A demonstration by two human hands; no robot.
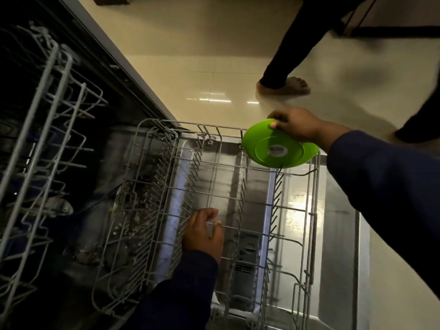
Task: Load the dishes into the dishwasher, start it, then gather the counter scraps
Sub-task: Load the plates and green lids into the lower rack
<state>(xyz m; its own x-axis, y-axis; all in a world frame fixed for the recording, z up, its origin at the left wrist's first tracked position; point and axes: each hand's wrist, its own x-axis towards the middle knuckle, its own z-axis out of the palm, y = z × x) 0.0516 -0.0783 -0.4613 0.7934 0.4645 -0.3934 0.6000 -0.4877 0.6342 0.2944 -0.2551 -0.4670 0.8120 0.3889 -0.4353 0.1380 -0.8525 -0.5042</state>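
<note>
**No legible text in view**

One label shows: a small pale oval sticker (277, 149) at the centre of the underside of the green plate (262, 148), which the right hand (295, 126) holds by its far rim over the far right corner of the lower rack (238, 129). Dark marks cross the sticker, but they are too blurred to read as letters or numbers. The rack wires and the steel inner face of the dishwasher door (338, 234) carry no readable print
</note>
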